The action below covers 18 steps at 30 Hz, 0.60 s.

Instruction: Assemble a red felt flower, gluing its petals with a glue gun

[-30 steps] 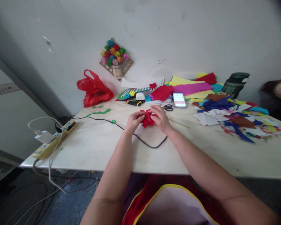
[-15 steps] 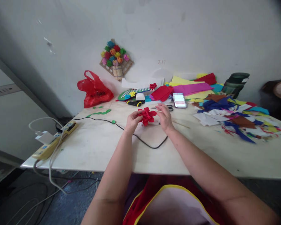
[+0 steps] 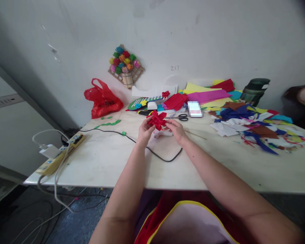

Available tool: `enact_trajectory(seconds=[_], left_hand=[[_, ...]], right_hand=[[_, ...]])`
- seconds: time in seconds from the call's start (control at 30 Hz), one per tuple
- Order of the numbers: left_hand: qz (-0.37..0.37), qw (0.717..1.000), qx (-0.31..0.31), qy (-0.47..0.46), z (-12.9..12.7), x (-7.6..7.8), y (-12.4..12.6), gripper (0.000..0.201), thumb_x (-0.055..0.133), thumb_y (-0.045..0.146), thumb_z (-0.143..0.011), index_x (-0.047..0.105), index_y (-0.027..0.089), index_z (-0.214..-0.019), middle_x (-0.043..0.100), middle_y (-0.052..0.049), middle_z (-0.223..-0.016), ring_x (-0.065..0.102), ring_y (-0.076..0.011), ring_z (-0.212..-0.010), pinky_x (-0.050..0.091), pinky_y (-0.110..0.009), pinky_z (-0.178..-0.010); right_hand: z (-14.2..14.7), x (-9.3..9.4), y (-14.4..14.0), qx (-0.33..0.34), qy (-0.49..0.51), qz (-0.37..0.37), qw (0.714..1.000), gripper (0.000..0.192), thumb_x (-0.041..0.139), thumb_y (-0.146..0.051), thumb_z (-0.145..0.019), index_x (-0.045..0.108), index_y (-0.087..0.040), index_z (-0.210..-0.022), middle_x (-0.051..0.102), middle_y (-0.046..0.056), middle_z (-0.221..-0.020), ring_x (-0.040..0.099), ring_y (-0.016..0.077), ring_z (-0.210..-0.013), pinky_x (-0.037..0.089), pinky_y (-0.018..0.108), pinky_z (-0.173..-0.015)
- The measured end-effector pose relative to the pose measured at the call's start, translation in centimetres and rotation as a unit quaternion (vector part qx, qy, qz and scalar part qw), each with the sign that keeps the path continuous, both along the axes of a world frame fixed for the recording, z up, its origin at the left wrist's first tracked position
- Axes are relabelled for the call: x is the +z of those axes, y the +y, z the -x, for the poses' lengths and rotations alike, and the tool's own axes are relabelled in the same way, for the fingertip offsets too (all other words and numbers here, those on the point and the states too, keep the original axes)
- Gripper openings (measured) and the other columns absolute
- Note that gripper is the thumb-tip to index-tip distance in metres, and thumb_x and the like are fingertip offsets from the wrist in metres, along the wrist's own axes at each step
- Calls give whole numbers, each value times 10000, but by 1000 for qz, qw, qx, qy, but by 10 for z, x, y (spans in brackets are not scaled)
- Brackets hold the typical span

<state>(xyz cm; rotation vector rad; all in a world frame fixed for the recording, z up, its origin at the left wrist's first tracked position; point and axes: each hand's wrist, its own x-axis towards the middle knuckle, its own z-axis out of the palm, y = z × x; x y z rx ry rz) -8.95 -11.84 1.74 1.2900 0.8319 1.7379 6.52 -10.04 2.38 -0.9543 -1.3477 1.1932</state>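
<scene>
A red handmade flower with several petals is held just above the table, its front turned partly up. My left hand pinches it from the left, thumb in front and fingers behind. On the other side, my right hand has its fingertips closed at the flower's lower right edge. Below the flower lies a white tool, partly hidden, that looks like a glue gun. Black-handled scissors rest just behind my right hand, and a thin stick lies to its right.
A black cord loops across the table to a power strip at the left. Fabric or paper scraps pile up at the right by a dark bottle. A phone and a red bag are farther back.
My right hand has moved down from above right to the flower's edge, its fingers now at the petals. The flower has risen slightly and tilted.
</scene>
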Motion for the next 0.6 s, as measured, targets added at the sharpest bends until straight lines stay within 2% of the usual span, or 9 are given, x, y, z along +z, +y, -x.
enact_trajectory(seconds=[0.3, 0.43, 0.6], left_hand=[[8, 999, -44, -8, 0, -10, 9, 548, 767, 221, -591, 620, 177, -1117, 687, -94, -1047, 632, -209, -931, 473, -345, -841], [44, 998, -46, -27, -2, -3, 2, 606, 735, 289, -629, 567, 186, -1202, 682, -75, -999, 647, -199, -859, 501, -342, -772], [104, 994, -34, -17, -1, 6, -8, 711, 716, 356, -635, 495, 173, -1286, 652, -12, -765, 624, -159, -651, 503, -296, -603]], right_hand=[[0, -3, 5, -7, 2, -9, 1000, 177, 591, -369, -622, 566, -194, -622, 616, -15, -590, 605, 156, -628, 435, 282, -636], [-3, -3, 8, -18, 4, -9, 1000, 152, 585, -345, -612, 559, -196, -595, 580, -29, -561, 583, 153, -612, 418, 276, -602], [-7, -6, 12, -1, 6, 2, 1000, 124, 563, -312, -581, 575, -189, -583, 555, -39, -533, 503, 126, -556, 384, 258, -543]])
